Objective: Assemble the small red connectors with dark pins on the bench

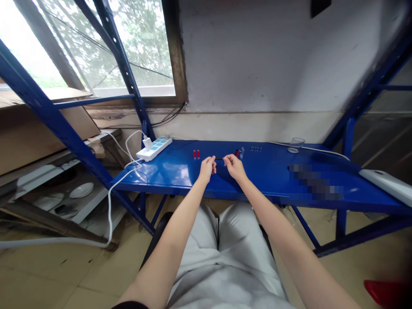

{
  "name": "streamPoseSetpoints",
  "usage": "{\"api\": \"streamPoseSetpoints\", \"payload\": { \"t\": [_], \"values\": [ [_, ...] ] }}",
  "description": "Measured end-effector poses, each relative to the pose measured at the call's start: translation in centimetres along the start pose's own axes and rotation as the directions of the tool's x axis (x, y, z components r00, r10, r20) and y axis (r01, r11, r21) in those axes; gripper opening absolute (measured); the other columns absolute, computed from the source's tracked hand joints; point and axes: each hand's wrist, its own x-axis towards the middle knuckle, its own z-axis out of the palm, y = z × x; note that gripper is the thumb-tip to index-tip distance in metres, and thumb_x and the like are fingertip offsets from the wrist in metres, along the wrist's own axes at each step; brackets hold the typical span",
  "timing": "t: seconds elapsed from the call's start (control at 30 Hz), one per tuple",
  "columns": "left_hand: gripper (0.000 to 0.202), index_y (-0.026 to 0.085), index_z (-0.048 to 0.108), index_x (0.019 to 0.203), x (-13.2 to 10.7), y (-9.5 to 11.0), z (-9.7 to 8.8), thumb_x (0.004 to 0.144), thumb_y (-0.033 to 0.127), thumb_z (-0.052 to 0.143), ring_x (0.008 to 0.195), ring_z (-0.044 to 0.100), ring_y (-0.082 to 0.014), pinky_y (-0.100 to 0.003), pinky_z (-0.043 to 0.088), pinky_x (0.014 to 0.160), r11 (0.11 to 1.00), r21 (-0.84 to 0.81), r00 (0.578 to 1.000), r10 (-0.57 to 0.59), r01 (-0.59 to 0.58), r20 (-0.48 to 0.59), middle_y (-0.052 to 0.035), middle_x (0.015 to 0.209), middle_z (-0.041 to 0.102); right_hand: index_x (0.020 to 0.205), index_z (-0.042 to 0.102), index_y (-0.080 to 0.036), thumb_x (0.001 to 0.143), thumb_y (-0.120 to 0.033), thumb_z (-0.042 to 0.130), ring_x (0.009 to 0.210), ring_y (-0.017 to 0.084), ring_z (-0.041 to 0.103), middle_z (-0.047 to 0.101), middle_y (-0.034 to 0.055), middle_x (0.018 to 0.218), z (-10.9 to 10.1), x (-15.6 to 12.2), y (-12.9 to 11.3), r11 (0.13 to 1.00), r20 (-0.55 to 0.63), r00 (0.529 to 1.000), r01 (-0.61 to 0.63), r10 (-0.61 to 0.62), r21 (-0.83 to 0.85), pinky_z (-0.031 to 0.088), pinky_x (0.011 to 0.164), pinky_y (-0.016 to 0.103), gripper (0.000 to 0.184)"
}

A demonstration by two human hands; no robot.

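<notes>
My left hand and my right hand are held close together over the blue metal shelf. Both are pinched on the ends of a small thin dark piece that spans the gap between their fingertips. Two small red parts stand on the shelf just beyond my left hand. Another small red part with a clear bit sits just beyond my right hand. A short row of tiny dark parts lies a little farther right.
A white power strip with a plugged white cable lies at the shelf's left rear. A small clear glass cup stands at the right rear with a white cable behind it. A white flat object rests at the far right. Blue rack posts flank the shelf.
</notes>
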Motion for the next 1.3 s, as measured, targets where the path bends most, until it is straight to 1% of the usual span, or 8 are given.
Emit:
{"api": "streamPoseSetpoints", "payload": {
  "t": [0.23, 0.37, 0.5, 0.7, 0.77, 0.93, 1.1, 1.3],
  "values": [
    [0.037, 0.018, 0.035, 0.059, 0.1, 0.0, -0.1, 0.076, 0.046, 0.05, 0.03, 0.039, -0.0044, -0.018, 0.023, 0.032, 0.999, -0.024, 0.999, -0.033, 0.032, -0.042, 0.0067, 0.045, 0.038, 0.078, 0.048, -0.02, 0.082, -0.049, 0.041, 0.055, 0.012, 0.049, 0.052, 0.0001, 0.063, -0.2, 0.1, 0.2, 1.0, -0.02, 1.0, -0.018, 0.018, 0.023, 0.038, 0.055, 0.025, 0.03],
    [0.036, 0.017, 0.04, 0.061, 0.1, -0.2, -0.2, 0.077, 0.047, 0.048, 0.031, 0.04, -0.0037, -0.017, 0.024, 0.032, 1.0, 0.02, 0.998, -0.005, 0.006, -0.061, 0.0059, 0.048, 0.042, 0.079, 0.049, -0.02, 0.082, -0.05, 0.041, 0.055, 0.013, 0.049, 0.052, 0.0005, 0.063, -0.2, 0.1, 0.3, 0.999, -0.037, 0.999, -0.032, 0.033, 0.028, 0.038, 0.054, 0.025, 0.031],
    [0.032, 0.016, 0.048, 0.071, 0.3, -0.3, -0.2, 0.078, 0.048, 0.046, 0.032, 0.039, -0.0029, -0.016, 0.024, 0.032, 0.998, 0.061, 0.99, 0.019, -0.01, -0.137, 0.0052, 0.054, 0.046, 0.08, 0.049, -0.02, 0.081, -0.051, 0.042, 0.056, 0.013, 0.05, 0.053, 0.0012, 0.064, -0.2, 0.1, 0.5, 0.999, -0.043, 0.999, -0.032, 0.033, 0.026, 0.039, 0.055, 0.025, 0.032],
    [0.03, 0.017, 0.045, 0.07, 0.3, -0.2, -0.6, 0.08, 0.046, 0.046, 0.033, 0.037, -0.002, -0.016, 0.028, 0.035, 0.996, 0.054, 0.953, 0.087, -0.075, -0.291, 0.0056, 0.055, 0.046, 0.08, 0.05, -0.02, 0.082, -0.051, 0.041, 0.057, 0.013, 0.05, 0.053, 0.0012, 0.064, -0.3, 0.2, 0.5, 0.999, -0.076, 0.996, -0.047, 0.048, 0.01, 0.039, 0.054, 0.025, 0.032],
    [0.031, 0.016, 0.046, 0.067, 0.2, -0.2, -0.5, 0.078, 0.046, 0.049, 0.033, 0.038, -0.0022, -0.016, 0.028, 0.035, 0.994, 0.077, 0.962, 0.094, -0.076, -0.257, 0.0053, 0.054, 0.046, 0.082, 0.05, -0.02, 0.082, -0.05, 0.041, 0.059, 0.013, 0.051, 0.053, 0.0016, 0.066, -0.4, 0.2, 0.5, 0.999, -0.105, 0.993, -0.048, 0.05, 0.021, 0.04, 0.056, 0.025, 0.031],
    [0.031, 0.014, 0.055, 0.069, -0.1, -0.2, 0.0, 0.07, 0.045, 0.059, 0.034, 0.041, -0.0032, -0.016, 0.027, 0.034, 0.986, 0.158, 0.999, 0.048, -0.048, 0.001, 0.0037, 0.052, 0.05, 0.082, 0.049, -0.02, 0.081, -0.05, 0.042, 0.063, 0.014, 0.053, 0.054, 0.0022, 0.069, -0.1, 0.2, 0.8, 0.997, -0.078, 0.996, -0.036, 0.041, 0.066, 0.041, 0.059, 0.026, 0.031],
    [0.03, 0.014, 0.058, 0.077, -0.1, -0.1, 0.0, 0.071, 0.043, 0.059, 0.034, 0.041, -0.0031, -0.016, 0.026, 0.033, 0.986, 0.147, 0.997, 0.076, -0.072, -0.022, 0.0035, 0.055, 0.051, 0.08, 0.05, -0.019, 0.079, -0.05, 0.044, 0.056, 0.012, 0.049, 0.054, 0.001, 0.067, 0.2, 0.1, 0.9, 0.996, 0.069, 0.996, -0.061, 0.057, 0.062, 0.039, 0.053, 0.025, 0.031],
    [0.026, 0.013, 0.057, 0.08, 0.1, -0.4, -0.2, 0.073, 0.038, 0.057, 0.033, 0.041, -0.0028, -0.017, 0.03, 0.034, 0.977, 0.173, 0.992, 0.126, -0.122, -0.015, 0.003, 0.058, 0.053, 0.081, 0.054, -0.019, 0.079, -0.047, 0.047, 0.054, 0.012, 0.048, 0.058, 0.0026, 0.073, 0.3, 0.1, 1.3, 1.0, 0.115, 0.993, -0.02, 0.018, 0.013, 0.04, 0.054, 0.026, 0.029]
  ]
}}
